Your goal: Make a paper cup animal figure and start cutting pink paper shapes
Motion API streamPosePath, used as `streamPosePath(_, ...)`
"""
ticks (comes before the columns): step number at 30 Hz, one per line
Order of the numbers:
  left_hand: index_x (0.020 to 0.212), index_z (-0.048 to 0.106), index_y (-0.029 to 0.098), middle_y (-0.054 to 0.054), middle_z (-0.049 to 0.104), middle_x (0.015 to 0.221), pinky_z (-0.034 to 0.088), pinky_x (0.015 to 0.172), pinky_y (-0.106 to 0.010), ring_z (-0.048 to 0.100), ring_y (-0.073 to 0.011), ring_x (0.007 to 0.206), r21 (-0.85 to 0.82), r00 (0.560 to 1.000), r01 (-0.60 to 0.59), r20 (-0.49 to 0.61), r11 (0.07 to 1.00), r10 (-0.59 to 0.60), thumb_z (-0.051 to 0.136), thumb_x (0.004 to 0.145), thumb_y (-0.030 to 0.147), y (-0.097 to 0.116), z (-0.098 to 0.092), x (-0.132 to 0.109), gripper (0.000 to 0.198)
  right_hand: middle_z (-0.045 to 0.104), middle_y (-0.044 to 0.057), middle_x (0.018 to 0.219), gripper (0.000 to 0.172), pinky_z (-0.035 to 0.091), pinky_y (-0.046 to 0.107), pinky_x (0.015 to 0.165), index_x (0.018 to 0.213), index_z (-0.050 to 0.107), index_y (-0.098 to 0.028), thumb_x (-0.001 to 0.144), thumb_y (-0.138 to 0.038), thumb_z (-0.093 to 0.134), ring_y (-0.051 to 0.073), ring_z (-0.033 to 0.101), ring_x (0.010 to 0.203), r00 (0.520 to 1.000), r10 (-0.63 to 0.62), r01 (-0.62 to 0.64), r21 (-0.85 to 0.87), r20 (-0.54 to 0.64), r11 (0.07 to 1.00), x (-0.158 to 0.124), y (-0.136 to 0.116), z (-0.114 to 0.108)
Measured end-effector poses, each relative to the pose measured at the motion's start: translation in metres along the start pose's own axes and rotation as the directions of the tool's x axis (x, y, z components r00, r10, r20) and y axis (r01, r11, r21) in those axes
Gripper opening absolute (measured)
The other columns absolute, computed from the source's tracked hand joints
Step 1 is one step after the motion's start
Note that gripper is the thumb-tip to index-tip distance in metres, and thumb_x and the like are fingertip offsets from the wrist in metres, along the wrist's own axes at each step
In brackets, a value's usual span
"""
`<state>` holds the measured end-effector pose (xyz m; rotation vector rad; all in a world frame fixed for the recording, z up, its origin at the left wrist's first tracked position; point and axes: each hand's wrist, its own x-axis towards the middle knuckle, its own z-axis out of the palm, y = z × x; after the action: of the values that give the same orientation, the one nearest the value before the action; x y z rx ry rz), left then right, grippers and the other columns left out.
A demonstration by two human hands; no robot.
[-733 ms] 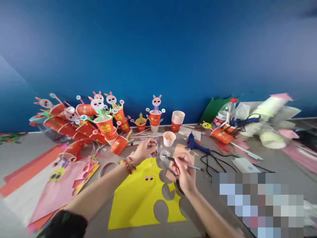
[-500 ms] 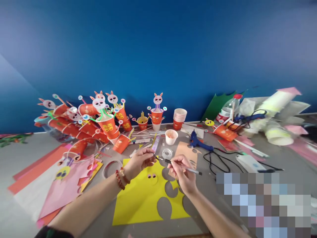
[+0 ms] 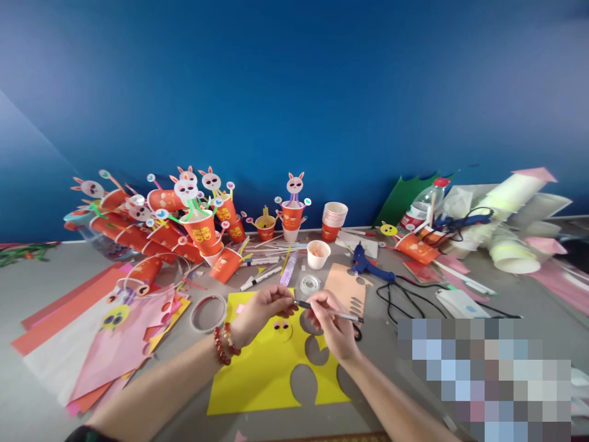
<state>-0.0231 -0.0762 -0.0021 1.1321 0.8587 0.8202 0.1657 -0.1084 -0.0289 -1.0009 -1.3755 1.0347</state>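
Above the yellow sheet, my right hand [image 3: 332, 316] is closed around a pen [image 3: 350, 317] with a clear barrel. My left hand [image 3: 267, 307], wearing beaded bracelets, pinches the dark pen cap [image 3: 298, 303] at the pen's front end. Cap and pen meet between my two hands; the tip is hidden. Beneath them lies the yellow sheet [image 3: 251, 380], with rounded holes cut along its right side. A yellow disc [image 3: 282, 335] with two dark eyes rests on this sheet, just below my hands.
Red paper cups [image 3: 199, 232] with rabbit faces crowd the back left. A white cup [image 3: 318, 254], tape roll [image 3: 310, 283] and blue glue gun [image 3: 370, 269] stand behind my hands. Black cords [image 3: 391, 304] trail at right. Coloured sheets [image 3: 115, 356] lie at left, beside a larger tape roll [image 3: 208, 314].
My hands have come closer together. The cap, held apart from the pen's bare tip before, now meets the pen. The view has shifted slightly.
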Motion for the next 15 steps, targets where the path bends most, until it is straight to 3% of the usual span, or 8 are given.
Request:
streamPosePath(4, 0.087, 0.068, 0.014, -0.001, 0.067, 0.067, 0.044, 0.063, -0.024, 0.059, -0.0125, 0.062, 0.233, 0.995, -0.053, 0.095, 0.971, 0.032, 0.069, 0.083, 0.035, 0.006, 0.003, -0.014, 0.021, 0.055, -0.001, 0.056, 0.040, 0.032, 0.024, 0.044, 0.079, 0.064, -0.018, 0.092, -0.054, 0.049, 0.012, 0.045, 0.046, 0.995, 0.067, -0.064, 0.042, -0.072, 0.997, 0.002, 0.001, 0.004)
streamPosePath(7, 0.088, 0.068, 0.017, 0.001, 0.065, 0.068, 0.040, 0.061, -0.022, 0.058, -0.0123, 0.062, 0.603, 0.982, -0.174, 0.160, 0.778, 0.096, 0.057, 0.090, 0.027, 0.011, 0.009, -0.026, 0.015, 0.044, -0.002, 0.042, 0.054, 0.029, 0.026, 0.042, 0.051, 0.052, -0.021, 0.086, -0.061, 0.052, 0.012, 0.039, 0.040, 0.981, 0.173, -0.163, 0.112, -0.090, 0.980, 0.004, 0.002, 0.010)
streamPosePath(9, 0.085, 0.066, 0.018, 0.002, 0.064, 0.069, 0.037, 0.060, -0.023, 0.058, -0.0129, 0.064, 0.749, 0.975, -0.223, 0.161, 0.624, 0.155, 0.053, 0.092, 0.024, 0.013, 0.015, -0.031, 0.016, 0.038, -0.003, 0.038, 0.057, 0.029, 0.027, 0.041, 0.043, 0.041, -0.024, 0.083, -0.062, 0.054, 0.012, 0.036, 0.039, 0.962, 0.240, -0.217, 0.174, -0.128, 0.961, 0.003, 0.002, 0.015)
streamPosePath(12, 0.080, 0.062, 0.019, 0.001, 0.063, 0.070, 0.035, 0.061, -0.024, 0.058, -0.0141, 0.066, 0.839, 0.959, -0.252, 0.150, 0.483, 0.240, 0.049, 0.094, 0.022, 0.013, 0.023, -0.033, 0.019, 0.033, -0.006, 0.038, 0.055, 0.027, 0.027, 0.038, 0.044, 0.037, -0.025, 0.083, -0.060, 0.054, 0.011, 0.033, 0.037, 0.929, 0.292, -0.239, 0.237, -0.225, 0.942, 0.001, 0.000, 0.023)
streamPosePath(15, 0.077, 0.058, 0.019, 0.001, 0.062, 0.069, 0.033, 0.061, -0.024, 0.058, -0.0145, 0.066, 0.863, 0.950, -0.267, 0.160, 0.429, 0.269, 0.049, 0.093, 0.020, 0.011, 0.029, -0.030, 0.019, 0.031, -0.007, 0.039, 0.053, 0.024, 0.024, 0.034, 0.047, 0.036, -0.025, 0.082, -0.058, 0.055, 0.010, 0.029, 0.035, 0.899, 0.299, -0.208, 0.287, -0.322, 0.935, -0.001, -0.002, 0.028)
